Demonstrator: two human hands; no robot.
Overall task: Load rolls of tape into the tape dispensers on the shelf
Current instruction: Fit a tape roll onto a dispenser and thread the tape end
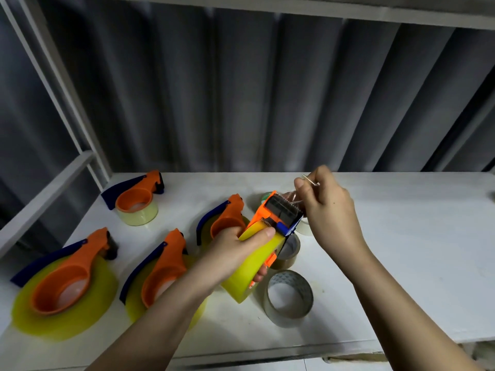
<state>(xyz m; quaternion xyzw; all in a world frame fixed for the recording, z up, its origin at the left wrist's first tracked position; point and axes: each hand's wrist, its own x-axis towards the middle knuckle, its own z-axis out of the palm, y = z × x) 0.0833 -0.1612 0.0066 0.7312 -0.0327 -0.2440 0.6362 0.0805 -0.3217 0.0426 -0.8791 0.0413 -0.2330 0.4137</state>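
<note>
Above the white shelf (401,236), your left hand (235,253) wraps its fingers around a yellow-rolled tape dispenser (267,236) while your right hand (329,207), at its 1 o'clock, pinches the clear tape end (294,198), with loose tape rolls (289,298) lying at 5 o'clock.

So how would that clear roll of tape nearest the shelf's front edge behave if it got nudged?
The clear tape roll looks tilted, leaning partly on its rim on the shelf, so a nudge would probably tip it flat or set it rolling. Its wide hollow core suggests it is light. The glossy wound surface may be somewhat slippery.
</note>
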